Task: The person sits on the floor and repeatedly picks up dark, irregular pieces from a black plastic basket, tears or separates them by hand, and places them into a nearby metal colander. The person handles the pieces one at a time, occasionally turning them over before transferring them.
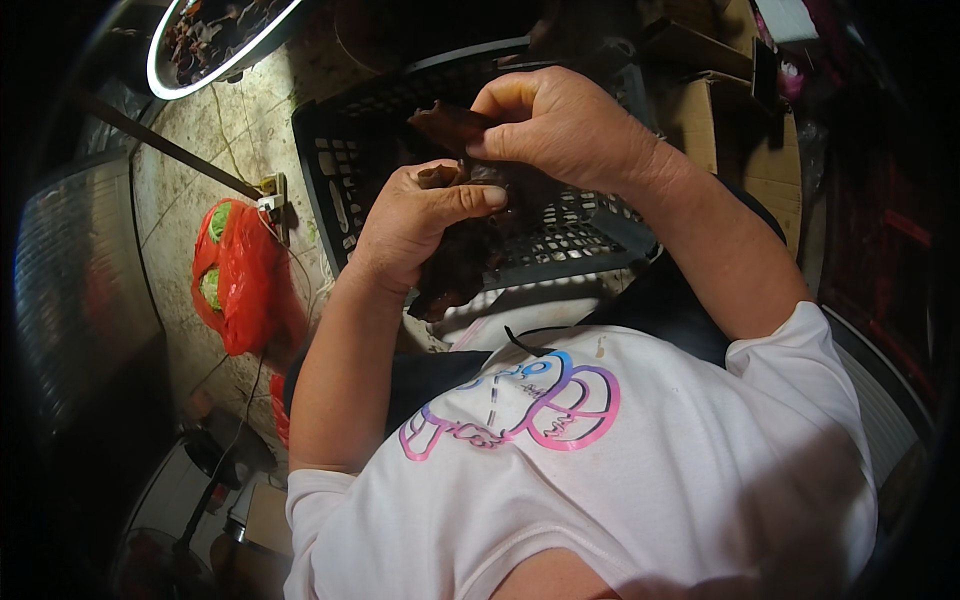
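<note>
Over a black plastic crate with slotted sides, my left hand grips a dark brown, wet-looking clump, probably wood ear fungus, with the thumb across its top. The clump hangs below that hand, past the crate's near rim. Slightly higher and to the right, my right hand pinches a brown flap of similar material between thumb and fingers. Whether the flap is joined to the clump cannot be told. The crate's inside is mostly dark and partly hidden by the hands.
A white-rimmed basin of dark brown pieces stands at the upper left. Below it, a red plastic bag with green produce lies on the tiled floor, near a socket with cables. Open cardboard boxes stand at the right.
</note>
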`<move>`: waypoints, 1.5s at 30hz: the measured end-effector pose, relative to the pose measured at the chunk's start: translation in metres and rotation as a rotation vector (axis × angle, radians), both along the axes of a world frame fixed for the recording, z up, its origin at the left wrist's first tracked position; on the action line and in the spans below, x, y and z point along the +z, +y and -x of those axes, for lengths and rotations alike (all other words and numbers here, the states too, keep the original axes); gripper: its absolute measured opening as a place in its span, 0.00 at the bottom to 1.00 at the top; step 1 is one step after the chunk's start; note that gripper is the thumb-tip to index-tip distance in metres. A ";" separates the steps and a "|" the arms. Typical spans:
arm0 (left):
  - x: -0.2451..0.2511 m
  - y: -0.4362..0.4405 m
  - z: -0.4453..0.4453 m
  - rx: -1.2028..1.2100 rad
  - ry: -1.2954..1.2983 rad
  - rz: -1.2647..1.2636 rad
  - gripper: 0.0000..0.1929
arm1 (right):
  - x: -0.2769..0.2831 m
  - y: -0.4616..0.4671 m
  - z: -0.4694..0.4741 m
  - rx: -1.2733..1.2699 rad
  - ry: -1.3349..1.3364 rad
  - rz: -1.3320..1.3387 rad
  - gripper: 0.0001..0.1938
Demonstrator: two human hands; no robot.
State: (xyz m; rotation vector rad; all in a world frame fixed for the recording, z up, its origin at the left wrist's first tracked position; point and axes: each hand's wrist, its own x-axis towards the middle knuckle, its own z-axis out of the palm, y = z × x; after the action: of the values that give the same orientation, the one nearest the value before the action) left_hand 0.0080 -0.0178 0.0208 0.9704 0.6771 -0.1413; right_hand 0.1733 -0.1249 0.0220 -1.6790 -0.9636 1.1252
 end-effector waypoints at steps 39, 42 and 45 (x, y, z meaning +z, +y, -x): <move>-0.009 0.003 0.004 0.135 -0.007 0.223 0.11 | 0.008 -0.010 -0.037 -0.267 0.464 -0.229 0.09; -0.009 0.011 0.003 0.176 -0.098 0.260 0.12 | 0.015 -0.010 -0.027 -0.194 0.463 -0.104 0.13; -0.008 0.012 0.005 0.201 -0.148 0.158 0.14 | 0.022 -0.005 -0.012 -0.080 0.409 0.086 0.20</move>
State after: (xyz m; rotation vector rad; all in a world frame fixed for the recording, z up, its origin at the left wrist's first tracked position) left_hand 0.0030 -0.0060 0.0123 0.7485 0.6129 0.0531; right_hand 0.1848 -0.1298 0.0443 -1.4587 -0.5909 1.4018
